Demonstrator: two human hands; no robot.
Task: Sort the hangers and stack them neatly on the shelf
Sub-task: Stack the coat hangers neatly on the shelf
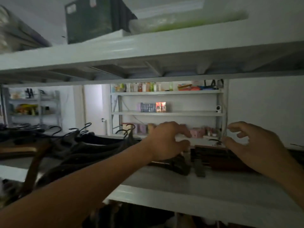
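Left hand (pixel 166 140) and right hand (pixel 253 145) loosely curled, holding nothing, over brown hangers (pixel 218 157) stacked toward the shelf (pixel 181 193) back edge, black hangers (pixel 79 145) piled left; clumsy nudge risks toppling the stack

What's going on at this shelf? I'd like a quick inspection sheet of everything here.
Surface: white shelf, dim light.
Job's things: black hangers heaped at left; brown hangers stacked between the hands.
Clutter: dark box on the upper shelf.
Hands: left hand curled over the stack, grip unclear; right hand open, fingers spread above it.
Cables: nothing seen clearly.
Surroundings: far shelves with bottles and small boxes.
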